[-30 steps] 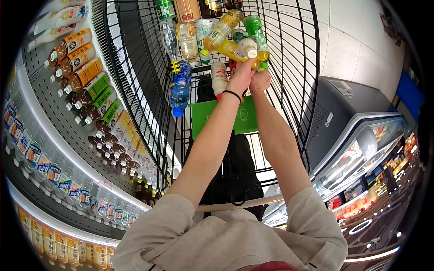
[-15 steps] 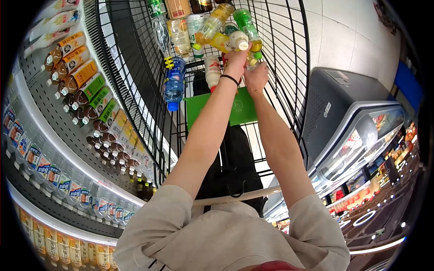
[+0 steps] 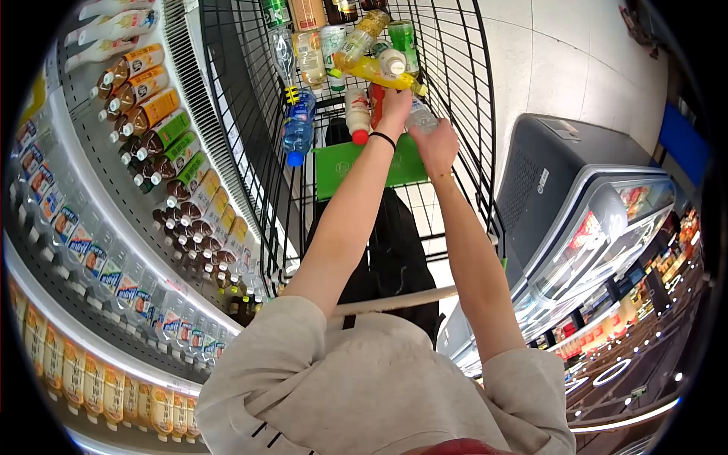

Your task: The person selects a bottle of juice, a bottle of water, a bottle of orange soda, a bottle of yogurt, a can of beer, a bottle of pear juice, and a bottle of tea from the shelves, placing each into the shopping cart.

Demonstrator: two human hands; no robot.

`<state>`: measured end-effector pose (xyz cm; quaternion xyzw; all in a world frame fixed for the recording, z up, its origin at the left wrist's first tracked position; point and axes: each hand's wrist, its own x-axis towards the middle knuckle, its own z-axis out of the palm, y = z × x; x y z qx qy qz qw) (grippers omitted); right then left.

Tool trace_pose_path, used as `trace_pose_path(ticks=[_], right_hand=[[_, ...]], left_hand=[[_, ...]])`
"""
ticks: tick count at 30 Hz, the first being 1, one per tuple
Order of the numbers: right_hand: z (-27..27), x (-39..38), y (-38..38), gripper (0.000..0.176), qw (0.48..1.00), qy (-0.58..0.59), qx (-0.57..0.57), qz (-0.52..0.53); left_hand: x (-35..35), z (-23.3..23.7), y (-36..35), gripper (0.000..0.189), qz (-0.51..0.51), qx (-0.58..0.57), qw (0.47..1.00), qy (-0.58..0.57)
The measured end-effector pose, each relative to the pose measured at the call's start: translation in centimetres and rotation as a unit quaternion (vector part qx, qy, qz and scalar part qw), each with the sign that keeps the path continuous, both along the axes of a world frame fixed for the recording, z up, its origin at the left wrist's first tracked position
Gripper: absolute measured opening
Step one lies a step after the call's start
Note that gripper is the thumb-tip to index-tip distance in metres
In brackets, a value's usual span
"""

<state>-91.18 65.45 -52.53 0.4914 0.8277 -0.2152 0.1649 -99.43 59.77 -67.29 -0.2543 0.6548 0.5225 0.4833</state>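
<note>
Inside the black wire cart (image 3: 474, 98), my right hand (image 3: 437, 145) is closed around a clear plastic bottle (image 3: 422, 118). My left hand (image 3: 396, 108) is just left of it, against the lower side of a yellow bottle (image 3: 371, 70) lying on its side; its fingertips are hidden. A white-capped bottle (image 3: 392, 64) rests over the yellow one. Left of my left hand are a red item (image 3: 376, 98), partly covered, and a white bottle with a red cap (image 3: 358, 114). A green-labelled container (image 3: 404, 44) stands behind.
A blue bottle (image 3: 299, 125) and several other drinks fill the cart's far end. A green panel (image 3: 360, 167) hangs near the handle bar (image 3: 394, 300). Drink shelves (image 3: 144, 250) line the left; a grey freezer (image 3: 565, 163) stands on the right.
My right hand has drawn back toward me, and the clear bottle in it shows more fully. The green-labelled container has shifted away from the hands. The yellow bottle's cap end is now exposed.
</note>
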Motion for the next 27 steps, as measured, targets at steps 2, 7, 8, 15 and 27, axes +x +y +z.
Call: trace_pose_path(ticks=[2,7,8,15,27], right_hand=[[1.6,1.4,-0.1,0.060,0.998,0.038,0.017,0.043],[10.9,1.5,0.0,0.059,0.996,0.081,-0.041,0.004],[12.8,2.2,-0.3,0.062,0.994,0.108,-0.025,0.007],[22.8,9.2,-2.0,0.066,0.908,0.323,-0.259,-0.059],[31.0,5.5,-17.4,0.064,0.741,0.363,-0.399,0.399]], left_hand=[[0.8,3.9,-0.8,0.056,-0.039,0.000,0.999,0.019],[3.7,12.7,-2.4,0.062,0.049,-0.090,0.990,0.095],[5.9,8.8,-3.0,0.058,0.109,-0.009,0.991,0.072],[4.7,30.2,-7.6,0.053,0.124,0.214,0.965,-0.090],[13.0,50.5,-30.5,0.071,0.261,0.022,0.850,0.458]])
